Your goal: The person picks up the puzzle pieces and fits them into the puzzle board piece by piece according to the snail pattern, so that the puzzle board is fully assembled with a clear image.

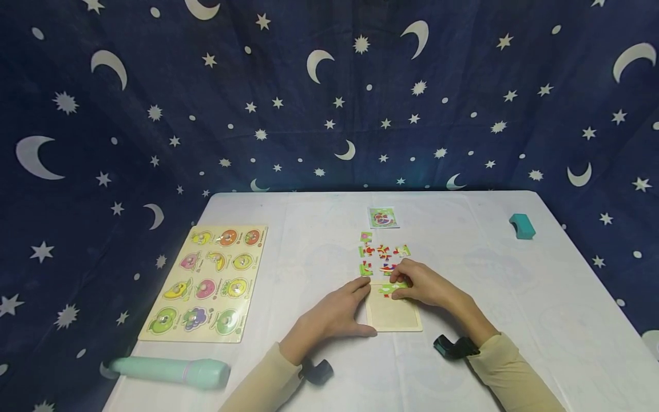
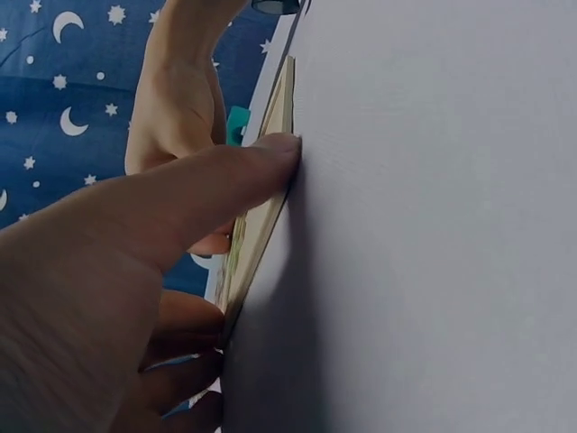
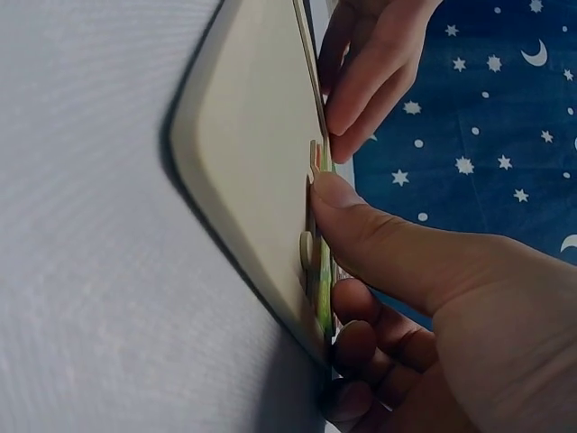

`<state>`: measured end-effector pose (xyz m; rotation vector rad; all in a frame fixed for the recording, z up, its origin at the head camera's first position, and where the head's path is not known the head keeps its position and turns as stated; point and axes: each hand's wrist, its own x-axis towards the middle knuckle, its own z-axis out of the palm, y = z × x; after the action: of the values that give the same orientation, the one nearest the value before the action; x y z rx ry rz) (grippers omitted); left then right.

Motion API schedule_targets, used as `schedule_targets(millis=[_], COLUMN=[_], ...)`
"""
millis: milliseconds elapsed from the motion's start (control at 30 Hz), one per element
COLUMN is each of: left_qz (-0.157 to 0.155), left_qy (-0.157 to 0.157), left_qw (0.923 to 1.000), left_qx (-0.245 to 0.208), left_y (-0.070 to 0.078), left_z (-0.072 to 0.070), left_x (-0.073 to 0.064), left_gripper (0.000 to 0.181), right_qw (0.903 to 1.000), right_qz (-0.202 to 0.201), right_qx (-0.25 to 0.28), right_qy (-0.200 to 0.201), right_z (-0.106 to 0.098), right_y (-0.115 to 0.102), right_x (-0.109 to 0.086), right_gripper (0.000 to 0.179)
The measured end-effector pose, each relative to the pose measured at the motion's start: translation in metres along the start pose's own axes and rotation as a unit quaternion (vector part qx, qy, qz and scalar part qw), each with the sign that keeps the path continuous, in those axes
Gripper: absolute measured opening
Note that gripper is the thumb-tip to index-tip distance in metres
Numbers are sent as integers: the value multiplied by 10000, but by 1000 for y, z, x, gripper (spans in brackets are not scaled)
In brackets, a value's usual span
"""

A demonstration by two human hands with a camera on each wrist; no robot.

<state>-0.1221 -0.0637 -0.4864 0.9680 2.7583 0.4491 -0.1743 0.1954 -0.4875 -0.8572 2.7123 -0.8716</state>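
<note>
A pale wooden puzzle tray [image 1: 393, 316] lies on the table between the hands. My left hand [image 1: 337, 312] rests along its left side, with the thumb [image 2: 261, 167] against the tray's edge and the fingers by its far corner. My right hand [image 1: 429, 284] pinches a green jigsaw piece [image 3: 325, 293] at the tray's far edge, thumb on the near side. Green jigsaw pieces [image 1: 385, 289] show along the tray's far end; the fingers hide part of them. Beyond the tray lie several loose jigsaw pieces [image 1: 383, 251], red, green and white.
A small picture card [image 1: 383, 217] lies behind the loose pieces. At the left is a wooden fruit puzzle board [image 1: 203, 272], with a mint-green cylindrical object [image 1: 170, 372] in front of it. A teal block [image 1: 522, 226] stands at the far right. A star-patterned curtain [image 1: 288, 114] hangs behind the white table.
</note>
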Motion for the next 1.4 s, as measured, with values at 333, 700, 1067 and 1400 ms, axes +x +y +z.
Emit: schedule_targets(millis=[333, 700, 1067, 1400], left_qz=[-13, 77, 74, 1], left_qy=[115, 160, 153, 39], left_qw=[9999, 9997, 9997, 9997], left_qx=[128, 192, 198, 245], left_y=[1, 0, 0, 1], left_z=[-2, -3, -1, 1], left_x=[-2, -2, 0, 0], left_gripper=[97, 96, 96, 95], right_qw=[10000, 9995, 9977, 9964], right_qz=[-26, -19, 390, 555], right_qx=[-47, -25, -101, -172], right_qy=[2, 326, 539, 622], right_z=[0, -10, -16, -15], right_y=[-2, -6, -1, 8], right_x=[4, 20, 58, 85], right_gripper=[28, 25, 35, 45])
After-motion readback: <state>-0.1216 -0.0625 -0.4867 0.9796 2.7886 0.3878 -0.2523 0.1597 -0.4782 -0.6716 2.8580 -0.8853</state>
